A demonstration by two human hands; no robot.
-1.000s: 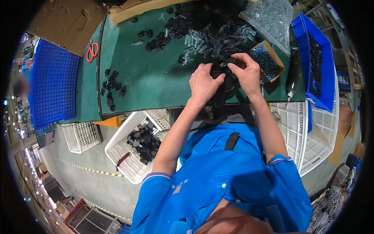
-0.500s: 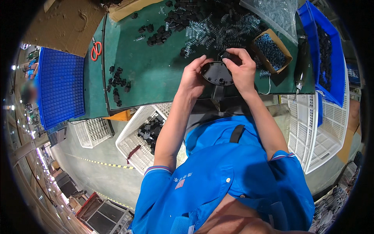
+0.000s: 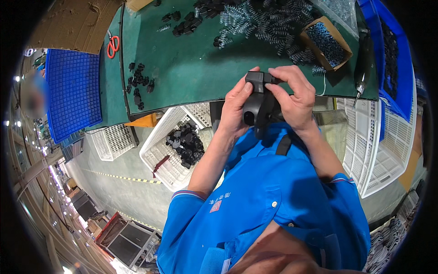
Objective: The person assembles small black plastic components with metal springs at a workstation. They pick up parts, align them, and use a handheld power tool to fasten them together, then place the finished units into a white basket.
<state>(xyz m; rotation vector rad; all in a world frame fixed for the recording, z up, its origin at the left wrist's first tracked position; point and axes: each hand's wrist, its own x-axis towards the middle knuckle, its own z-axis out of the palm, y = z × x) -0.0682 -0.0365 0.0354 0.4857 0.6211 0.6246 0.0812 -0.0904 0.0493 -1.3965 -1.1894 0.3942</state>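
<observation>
At the green table (image 3: 182,77), holding a black part (image 3: 262,101) with left hand (image 3: 234,109) and right hand (image 3: 296,98), but could drop it by pinching too loosely.

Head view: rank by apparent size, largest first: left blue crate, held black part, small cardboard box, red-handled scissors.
1. Left blue crate
2. Black part and cardboard box: too alike to rank
3. Red-handled scissors

The blue shirt (image 3: 248,182) has short sleeves with striped cuffs (image 3: 186,193).
</observation>
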